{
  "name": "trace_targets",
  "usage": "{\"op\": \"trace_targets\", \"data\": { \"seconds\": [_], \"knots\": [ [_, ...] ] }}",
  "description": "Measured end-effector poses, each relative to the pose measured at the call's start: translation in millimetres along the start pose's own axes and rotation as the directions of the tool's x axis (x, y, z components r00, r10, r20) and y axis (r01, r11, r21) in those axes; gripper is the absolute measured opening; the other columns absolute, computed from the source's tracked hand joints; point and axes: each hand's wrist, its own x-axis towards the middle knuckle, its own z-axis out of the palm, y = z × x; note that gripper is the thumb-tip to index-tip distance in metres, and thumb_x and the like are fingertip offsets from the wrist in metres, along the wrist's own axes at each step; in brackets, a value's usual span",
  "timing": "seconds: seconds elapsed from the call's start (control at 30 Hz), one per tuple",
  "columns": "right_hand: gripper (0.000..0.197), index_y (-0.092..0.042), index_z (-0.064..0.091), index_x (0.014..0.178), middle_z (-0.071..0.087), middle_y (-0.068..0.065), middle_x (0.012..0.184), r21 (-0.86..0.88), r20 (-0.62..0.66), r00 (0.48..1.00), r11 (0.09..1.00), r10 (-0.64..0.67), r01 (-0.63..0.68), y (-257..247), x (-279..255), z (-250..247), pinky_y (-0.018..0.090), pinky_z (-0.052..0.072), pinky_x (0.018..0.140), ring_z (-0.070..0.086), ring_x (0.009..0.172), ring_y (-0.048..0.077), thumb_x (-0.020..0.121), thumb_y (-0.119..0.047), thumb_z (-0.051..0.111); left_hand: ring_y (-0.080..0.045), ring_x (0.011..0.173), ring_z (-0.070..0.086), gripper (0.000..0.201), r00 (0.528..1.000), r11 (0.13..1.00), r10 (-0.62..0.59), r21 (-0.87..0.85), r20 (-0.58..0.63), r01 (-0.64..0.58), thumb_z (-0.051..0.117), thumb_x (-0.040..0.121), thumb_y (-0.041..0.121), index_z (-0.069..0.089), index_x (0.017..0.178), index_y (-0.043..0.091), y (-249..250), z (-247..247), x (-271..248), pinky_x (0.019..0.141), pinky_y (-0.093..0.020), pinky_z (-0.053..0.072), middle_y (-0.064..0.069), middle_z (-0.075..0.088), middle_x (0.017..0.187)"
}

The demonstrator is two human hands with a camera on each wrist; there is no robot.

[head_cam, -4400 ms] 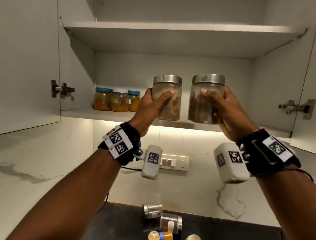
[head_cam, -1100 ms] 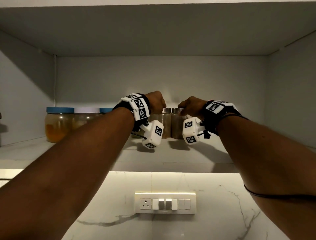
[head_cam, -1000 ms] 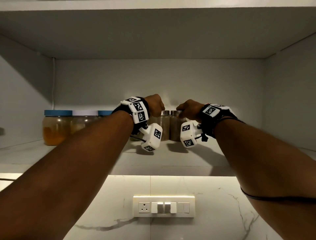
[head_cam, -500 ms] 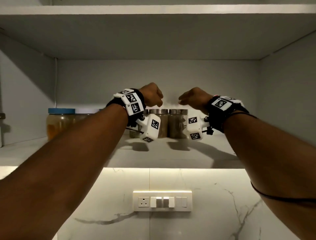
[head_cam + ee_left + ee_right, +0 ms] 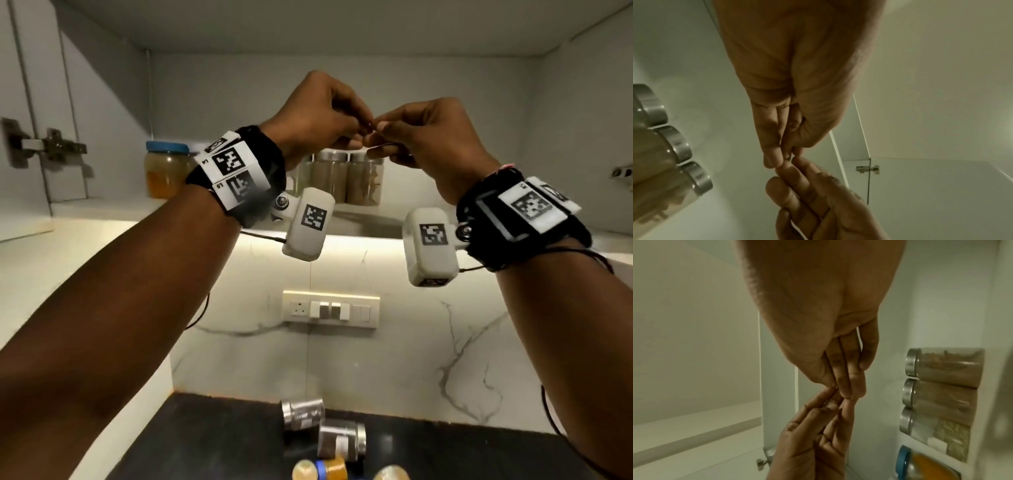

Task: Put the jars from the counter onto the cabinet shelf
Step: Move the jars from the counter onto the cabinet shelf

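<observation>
Two steel-lidded glass jars (image 5: 330,178) (image 5: 364,180) stand side by side on the lower cabinet shelf (image 5: 102,205), with a third partly hidden behind my left wrist. Both hands hover in front of and above them, holding no jar. My left hand (image 5: 356,137) and right hand (image 5: 376,132) meet fingertip to fingertip, fingers loosely bent. The left wrist view shows the left hand (image 5: 783,155) touching the right one, with steel lids (image 5: 676,142) at the left. In the right wrist view the right hand (image 5: 846,391) has the jar row (image 5: 937,399) at its right.
A blue-lidded jar of amber stuff (image 5: 166,171) stands further left on the shelf. On the black counter (image 5: 205,438) below lie two steel-lidded jars (image 5: 303,413) (image 5: 342,442) and some small ones at the frame's bottom edge. A switch plate (image 5: 330,308) is on the marble wall. Cabinet doors stand open.
Both hands have let go of the two jars left standing on the shelf, drawn back toward me and up, and their fingertips now meet. The head view has dropped, showing the counter.
</observation>
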Motion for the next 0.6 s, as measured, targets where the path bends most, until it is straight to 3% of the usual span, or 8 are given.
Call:
{"op": "trace_targets", "data": {
  "seconds": [0.1, 0.23, 0.3, 0.47, 0.6],
  "knots": [
    [0.017, -0.004, 0.075, 0.106, 0.079, 0.007, 0.089, 0.039, 0.028, 0.999, 0.999, -0.028, 0.026, -6.9, -47.8, -2.3, 0.015, 0.055, 0.065, 0.077, 0.079, 0.015, 0.097, -0.012, 0.063, -0.019, 0.087, 0.076, 0.017, 1.0, 0.998, -0.007, -0.058, 0.005, 0.007, 0.061, 0.092, -0.003, 0.073, 0.103, 0.001, 5.5, 7.0, -42.8, 0.078, -0.03, 0.063, -0.012, 0.075, 0.098],
    [0.015, -0.009, 0.076, 0.104, 0.08, 0.003, 0.088, 0.046, 0.084, 0.996, 0.999, -0.016, 0.012, 4.9, -108.1, -2.5, 0.026, 0.059, 0.077, 0.078, 0.081, 0.017, 0.096, -0.014, 0.064, -0.016, 0.087, 0.076, 0.017, 0.997, 0.99, -0.051, -0.129, 0.052, 0.058, 0.062, 0.091, -0.005, 0.073, 0.1, 0.004, 3.1, 24.5, -106.4, 0.078, -0.026, 0.061, -0.009, 0.076, 0.096],
    [0.014, -0.009, 0.077, 0.102, 0.079, 0.004, 0.085, 0.047, 0.105, 0.994, 0.999, 0.005, -0.01, 20.1, -130.9, 3.1, 0.027, 0.058, 0.076, 0.078, 0.078, 0.019, 0.096, -0.013, 0.064, -0.017, 0.088, 0.077, 0.018, 0.992, 0.984, -0.101, -0.139, 0.074, 0.11, 0.061, 0.091, -0.006, 0.072, 0.102, 0.002, -3.1, 31.6, -132.7, 0.078, -0.027, 0.061, -0.01, 0.076, 0.097],
    [0.013, -0.008, 0.077, 0.1, 0.078, 0.006, 0.082, 0.043, 0.194, 0.975, 0.992, 0.105, -0.116, 65.2, -184.0, 22.7, 0.015, 0.053, 0.067, 0.077, 0.075, 0.016, 0.096, -0.012, 0.065, -0.025, 0.086, 0.077, 0.017, 0.953, 0.934, -0.293, -0.189, 0.08, 0.303, 0.06, 0.091, -0.009, 0.069, 0.106, -0.01, -38.9, 50.7, -196.0, 0.077, -0.028, 0.062, -0.019, 0.076, 0.095],
    [0.014, -0.007, 0.076, 0.101, 0.079, 0.002, 0.084, -0.001, 0.237, 0.947, 0.974, 0.219, -0.225, 104.3, -233.5, 39.5, 0.013, 0.053, 0.067, 0.077, 0.076, 0.012, 0.095, -0.015, 0.066, -0.024, 0.085, 0.077, 0.015, 0.893, 0.878, -0.436, -0.163, 0.116, 0.45, 0.064, 0.091, -0.003, 0.07, 0.105, -0.008, -81.3, 67.8, -248.3, 0.078, -0.027, 0.062, -0.017, 0.077, 0.095]
  ]
}}
